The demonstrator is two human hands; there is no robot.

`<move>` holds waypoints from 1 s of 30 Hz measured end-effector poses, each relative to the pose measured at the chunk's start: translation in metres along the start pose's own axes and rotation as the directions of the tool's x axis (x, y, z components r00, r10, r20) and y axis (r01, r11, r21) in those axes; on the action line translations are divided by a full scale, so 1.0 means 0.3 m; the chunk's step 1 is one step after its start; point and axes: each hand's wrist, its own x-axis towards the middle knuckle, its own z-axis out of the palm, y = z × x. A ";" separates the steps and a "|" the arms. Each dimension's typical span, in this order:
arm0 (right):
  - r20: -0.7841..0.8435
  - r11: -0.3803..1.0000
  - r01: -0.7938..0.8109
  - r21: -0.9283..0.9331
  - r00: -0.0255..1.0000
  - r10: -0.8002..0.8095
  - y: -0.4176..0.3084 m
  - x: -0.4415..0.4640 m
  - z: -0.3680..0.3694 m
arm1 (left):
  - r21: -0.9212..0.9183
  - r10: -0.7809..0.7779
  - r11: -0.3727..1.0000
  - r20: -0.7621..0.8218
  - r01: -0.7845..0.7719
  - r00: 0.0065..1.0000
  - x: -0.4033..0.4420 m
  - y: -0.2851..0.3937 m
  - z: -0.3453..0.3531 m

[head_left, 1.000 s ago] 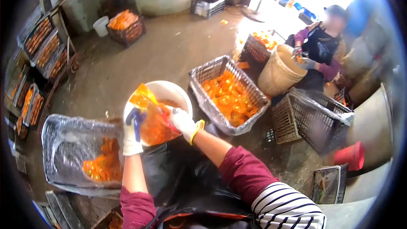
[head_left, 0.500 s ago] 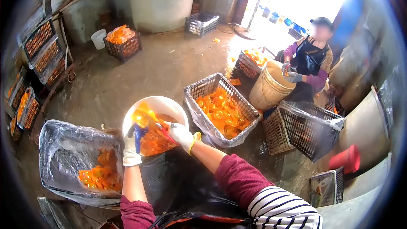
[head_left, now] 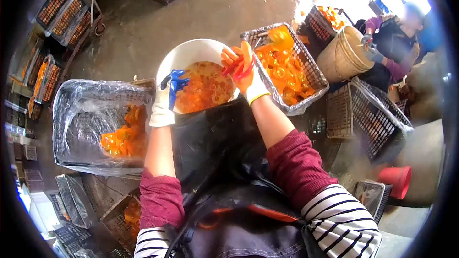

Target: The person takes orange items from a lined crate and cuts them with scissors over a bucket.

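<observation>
My left hand (head_left: 167, 96), in a white glove with blue-coated fingers, is over the left rim of a white tub (head_left: 191, 48). Its fingers look apart, with nothing visible in them. In the tub, orange pieces (head_left: 203, 86) float in cloudy liquid. My right hand (head_left: 245, 72) wears a white glove with red and orange on the fingers. Fingers stretched out and empty, it is between the tub's right rim and a plastic-lined crate (head_left: 307, 55) of shiny orange pieces (head_left: 285, 74). A blurred orange piece (head_left: 281, 38) is at that crate's far end, apart from my hand.
At left is a lined crate (head_left: 71, 119) with some orange pieces. A co-worker (head_left: 389, 43) with gloved hands sits at right behind a cream bucket (head_left: 340, 55). Stacked crates (head_left: 60, 9) stand far left. Dark crates (head_left: 377, 114) and a red bucket (head_left: 396, 181) are at right.
My right hand has moved up and right, out of the tub, and its fingers have spread. The orange sheet-like piece over the tub is gone from there. The view has tilted down.
</observation>
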 end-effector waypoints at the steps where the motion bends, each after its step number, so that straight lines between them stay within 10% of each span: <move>1: 0.022 0.999 -0.032 0.017 0.999 0.031 -0.010 0.006 0.000 | -0.016 -0.021 1.000 0.017 0.022 1.000 0.020 -0.023 -0.029; 5: 0.022 1.000 -0.022 -0.002 1.000 0.022 -0.022 -0.026 0.075 | -0.030 -0.016 0.999 0.076 0.018 0.997 0.049 -0.087 -0.063; 8: 0.317 0.989 -0.076 0.129 0.948 0.031 0.017 0.048 0.017 | -0.084 -0.024 0.996 0.063 0.029 0.998 0.029 -0.067 -0.016; 9: 0.009 0.981 -0.077 0.177 0.997 0.077 -0.004 0.005 0.107 | -0.066 -0.014 0.998 0.051 0.017 0.999 0.032 -0.076 -0.010; 12: 0.380 0.999 -0.021 -0.041 0.924 0.035 0.038 0.071 0.004 | -0.119 -0.143 0.984 -0.087 0.132 0.986 0.031 -0.109 -0.015; 18: 0.049 0.994 -0.060 -0.095 0.997 0.064 0.007 0.039 0.036 | 0.181 -0.287 0.926 -0.229 0.330 0.930 0.012 0.034 0.051; 24: 0.038 0.990 -0.084 -0.113 0.995 0.088 -0.001 0.004 0.036 | 0.111 -0.112 0.980 -0.388 0.166 0.915 -0.051 0.103 0.061; 27: 0.072 0.987 -0.102 -0.128 0.991 0.111 -0.028 -0.009 -0.004 | 0.244 0.223 0.960 -0.355 -0.141 0.908 -0.197 0.151 -0.067; 30: 0.084 0.987 -0.144 -0.065 0.985 0.149 -0.026 0.019 -0.028 | 0.188 -0.035 0.969 -0.534 0.159 0.845 -0.374 0.167 -0.316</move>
